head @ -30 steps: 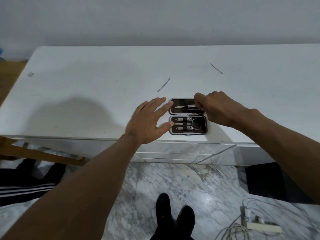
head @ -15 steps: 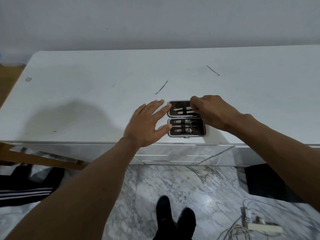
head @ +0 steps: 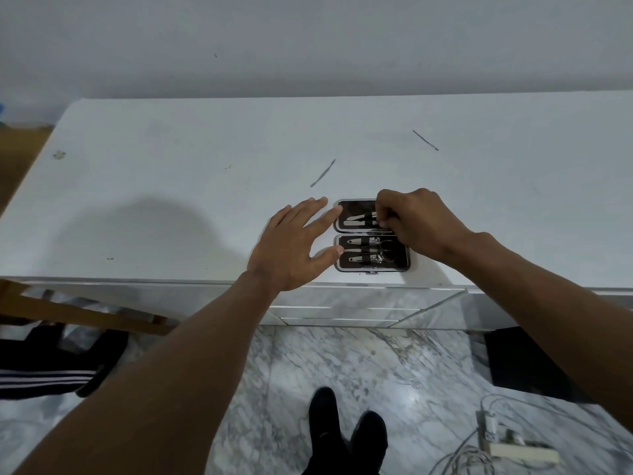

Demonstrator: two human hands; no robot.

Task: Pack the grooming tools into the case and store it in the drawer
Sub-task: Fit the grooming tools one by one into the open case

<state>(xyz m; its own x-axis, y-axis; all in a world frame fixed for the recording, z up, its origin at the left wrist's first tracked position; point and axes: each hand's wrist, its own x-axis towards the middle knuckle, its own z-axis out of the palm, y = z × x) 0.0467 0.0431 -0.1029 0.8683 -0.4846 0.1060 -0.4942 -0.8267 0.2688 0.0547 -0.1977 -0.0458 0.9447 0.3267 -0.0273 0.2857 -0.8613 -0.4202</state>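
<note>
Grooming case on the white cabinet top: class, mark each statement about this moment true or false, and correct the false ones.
1. The case lies open. True.
2. The right hand is over the case's far half. True.
3. The left hand is clenched in a fist. False: it is flat with fingers spread, at the case's left edge.
4. Both halves of the case are empty. False: metal tools sit in both.
5. The case sits near the cabinet top's front edge. True.
</note>
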